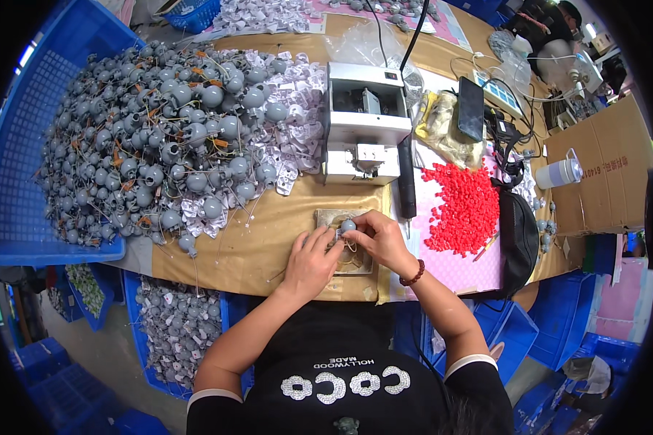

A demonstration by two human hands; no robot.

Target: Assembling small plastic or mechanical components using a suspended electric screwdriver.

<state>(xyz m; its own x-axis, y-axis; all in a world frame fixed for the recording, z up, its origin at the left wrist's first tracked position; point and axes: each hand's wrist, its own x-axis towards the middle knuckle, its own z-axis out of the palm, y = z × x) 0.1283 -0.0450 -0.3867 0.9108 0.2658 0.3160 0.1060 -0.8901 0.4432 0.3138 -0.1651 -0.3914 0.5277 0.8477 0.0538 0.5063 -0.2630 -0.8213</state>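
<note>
A small round grey plastic part [348, 225] with thin wires is pinched between the thumb and fingertips of my right hand [382, 239]. Close against it, my left hand [313, 262] has its fingers bent and drawn together at a small pale piece; what exactly they grip is hidden beneath them. Both hands are over a square, shallow fixture [357, 270] at the table's front edge, where a loop of thin wire lies. Just behind stands a white and grey bench machine [363, 163], and a dark rod-shaped tool [407, 181] lies along its right side.
A blue crate [22, 145] spills grey round wired parts [145, 138] leftward on the table, beside white plastic pieces [294, 109]. Rightward are red caps [461, 210], a phone [471, 109], a black pouch [519, 243], a cup [559, 174] and a carton [602, 167]. Cables run behind.
</note>
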